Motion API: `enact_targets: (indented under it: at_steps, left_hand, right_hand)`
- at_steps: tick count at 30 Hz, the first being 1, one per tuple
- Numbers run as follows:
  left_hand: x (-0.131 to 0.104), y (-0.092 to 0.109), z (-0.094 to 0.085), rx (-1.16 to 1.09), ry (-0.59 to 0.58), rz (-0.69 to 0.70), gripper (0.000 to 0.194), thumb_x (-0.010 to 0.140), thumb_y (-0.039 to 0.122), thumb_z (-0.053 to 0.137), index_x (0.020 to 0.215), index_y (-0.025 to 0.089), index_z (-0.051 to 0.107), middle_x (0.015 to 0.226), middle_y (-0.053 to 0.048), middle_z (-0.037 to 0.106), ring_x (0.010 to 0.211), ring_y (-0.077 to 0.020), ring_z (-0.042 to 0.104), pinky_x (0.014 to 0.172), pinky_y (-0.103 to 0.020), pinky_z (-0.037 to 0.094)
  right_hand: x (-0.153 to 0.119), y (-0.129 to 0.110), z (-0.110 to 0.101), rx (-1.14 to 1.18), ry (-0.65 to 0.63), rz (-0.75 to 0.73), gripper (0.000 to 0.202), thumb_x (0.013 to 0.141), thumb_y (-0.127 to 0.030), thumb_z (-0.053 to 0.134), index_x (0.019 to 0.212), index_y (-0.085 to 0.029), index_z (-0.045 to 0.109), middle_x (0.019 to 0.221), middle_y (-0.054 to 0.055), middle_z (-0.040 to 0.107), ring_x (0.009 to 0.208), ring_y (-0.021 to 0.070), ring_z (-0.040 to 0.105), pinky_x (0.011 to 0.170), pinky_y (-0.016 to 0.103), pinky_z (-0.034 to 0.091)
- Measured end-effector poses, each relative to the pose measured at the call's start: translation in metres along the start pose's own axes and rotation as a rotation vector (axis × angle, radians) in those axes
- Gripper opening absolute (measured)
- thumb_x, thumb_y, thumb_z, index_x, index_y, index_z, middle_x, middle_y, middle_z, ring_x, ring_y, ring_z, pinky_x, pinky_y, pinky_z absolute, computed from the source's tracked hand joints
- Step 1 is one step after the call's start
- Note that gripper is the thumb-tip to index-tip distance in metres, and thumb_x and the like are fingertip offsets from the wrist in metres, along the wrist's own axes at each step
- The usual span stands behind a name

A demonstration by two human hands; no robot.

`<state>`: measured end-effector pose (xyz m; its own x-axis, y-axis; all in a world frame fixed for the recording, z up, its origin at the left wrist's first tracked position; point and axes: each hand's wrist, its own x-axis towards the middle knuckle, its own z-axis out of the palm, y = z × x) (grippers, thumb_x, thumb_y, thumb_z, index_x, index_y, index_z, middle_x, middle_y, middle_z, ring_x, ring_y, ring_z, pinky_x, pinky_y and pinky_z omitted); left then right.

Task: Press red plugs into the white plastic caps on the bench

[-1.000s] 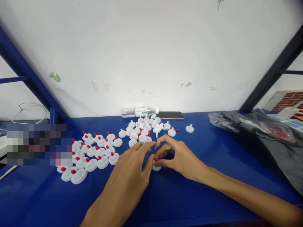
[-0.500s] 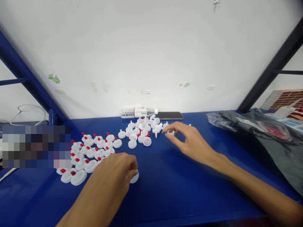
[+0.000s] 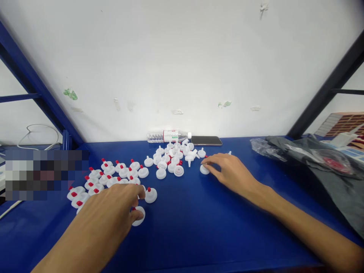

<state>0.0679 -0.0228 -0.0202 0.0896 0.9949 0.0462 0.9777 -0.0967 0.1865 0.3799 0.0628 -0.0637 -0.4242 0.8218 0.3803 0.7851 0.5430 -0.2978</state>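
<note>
White cap (image 3: 204, 170), likely light, stiff: your right hand (image 3: 233, 171) is pinching its grippable top, toward the tabletop's (image 3: 199, 235) far edge. Your left hand (image 3: 113, 207) is curling over a red-tipped cap (image 3: 139, 222) nearer you, grip unclear.

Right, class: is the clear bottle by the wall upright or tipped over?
Tipped over: the bottle lies on its side along the wall, its white cap pointing towards the phone.

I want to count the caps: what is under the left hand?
Partly under the left hand, a red-tipped white cap shows by the thumb, with more past the knuckles. What the palm covers cannot be seen.
</note>
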Motion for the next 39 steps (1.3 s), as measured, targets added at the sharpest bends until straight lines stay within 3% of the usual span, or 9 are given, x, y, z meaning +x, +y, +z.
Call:
enact_targets:
  at_steps: [4, 8, 13, 17, 20, 24, 29, 34, 39]
  left_hand:
    - [-0.004, 0.020, 0.003, 0.104, 0.080, 0.055, 0.032, 0.081, 0.034, 0.075, 0.111, 0.025, 0.077, 0.111, -0.011, 0.077, 0.110, -0.0383, 0.069, 0.090, -0.049, 0.052]
    - [-0.003, 0.057, 0.023, -0.096, 0.210, 0.133, 0.053, 0.088, 0.056, 0.067, 0.131, 0.025, 0.067, 0.117, -0.011, 0.074, 0.102, -0.0337, 0.071, 0.086, -0.047, 0.054]
    - [0.007, 0.088, 0.044, -0.278, 0.003, 0.179, 0.018, 0.095, 0.028, 0.062, 0.110, 0.025, 0.071, 0.103, -0.003, 0.076, 0.092, -0.0250, 0.072, 0.078, -0.037, 0.053]
    - [0.007, 0.093, 0.048, -0.206, 0.002, 0.147, 0.024, 0.096, 0.033, 0.060, 0.115, 0.024, 0.071, 0.109, -0.007, 0.074, 0.099, -0.0291, 0.070, 0.083, -0.041, 0.054]
    - [0.003, 0.093, 0.051, -0.182, 0.011, 0.171, 0.037, 0.099, 0.033, 0.052, 0.132, 0.022, 0.064, 0.125, -0.010, 0.066, 0.101, -0.0281, 0.069, 0.082, -0.040, 0.056]
    - [0.002, 0.093, 0.054, -0.153, 0.007, 0.192, 0.047, 0.100, 0.025, 0.044, 0.146, 0.018, 0.053, 0.141, -0.015, 0.054, 0.094, -0.0248, 0.072, 0.074, -0.036, 0.058]
    - [0.007, 0.091, 0.052, -0.114, -0.002, 0.165, 0.051, 0.101, 0.027, 0.047, 0.151, 0.021, 0.048, 0.144, -0.013, 0.056, 0.099, -0.0269, 0.071, 0.086, -0.040, 0.056]
    - [0.011, 0.089, 0.050, -0.181, 0.034, 0.161, 0.034, 0.100, 0.028, 0.052, 0.131, 0.026, 0.065, 0.122, -0.005, 0.070, 0.105, -0.0277, 0.069, 0.083, -0.039, 0.055]
    - [0.012, 0.088, 0.051, -0.209, 0.069, 0.161, 0.029, 0.099, 0.029, 0.054, 0.125, 0.025, 0.067, 0.117, -0.004, 0.071, 0.104, -0.0267, 0.069, 0.081, -0.038, 0.052]
  right_hand:
    - [-0.003, -0.023, -0.007, 0.339, 0.052, -0.011, 0.012, 0.096, -0.031, 0.066, 0.102, -0.026, 0.076, 0.102, 0.000, 0.079, 0.094, 0.0238, 0.073, 0.085, 0.037, 0.055]
    - [-0.009, -0.047, -0.013, 0.614, 0.015, -0.012, 0.008, 0.092, -0.032, 0.073, 0.090, -0.025, 0.078, 0.093, -0.001, 0.079, 0.087, 0.0200, 0.074, 0.082, 0.031, 0.056]
    - [-0.012, -0.051, -0.016, 0.694, -0.056, -0.063, 0.011, 0.091, -0.034, 0.073, 0.094, -0.025, 0.078, 0.092, -0.002, 0.080, 0.084, 0.0180, 0.074, 0.080, 0.027, 0.057]
    - [-0.002, -0.016, -0.013, 0.195, 0.217, -0.005, 0.024, 0.104, -0.032, 0.054, 0.110, -0.023, 0.075, 0.110, 0.003, 0.078, 0.099, 0.0243, 0.073, 0.090, 0.036, 0.054]
    - [0.005, 0.015, -0.006, -0.143, 0.121, 0.090, 0.032, 0.106, -0.026, 0.048, 0.129, -0.020, 0.068, 0.128, 0.008, 0.072, 0.113, 0.0289, 0.068, 0.094, 0.039, 0.052]
    - [0.008, 0.035, 0.004, -0.261, -0.025, 0.162, 0.034, 0.103, -0.024, 0.051, 0.133, -0.019, 0.066, 0.127, 0.011, 0.071, 0.110, 0.0309, 0.069, 0.083, 0.036, 0.053]
    - [0.006, 0.036, 0.006, -0.271, -0.048, 0.192, 0.025, 0.101, -0.019, 0.053, 0.111, -0.021, 0.077, 0.105, 0.010, 0.077, 0.094, 0.0297, 0.072, 0.070, 0.033, 0.049]
    - [0.006, 0.025, -0.008, -0.184, 0.016, 0.169, 0.025, 0.103, -0.020, 0.054, 0.118, -0.020, 0.074, 0.114, 0.009, 0.075, 0.102, 0.0262, 0.071, 0.083, 0.033, 0.050]
    - [0.004, -0.005, -0.017, 0.466, -0.018, 0.117, 0.019, 0.100, -0.034, 0.061, 0.102, -0.024, 0.077, 0.105, 0.002, 0.077, 0.092, 0.0182, 0.072, 0.080, 0.028, 0.054]
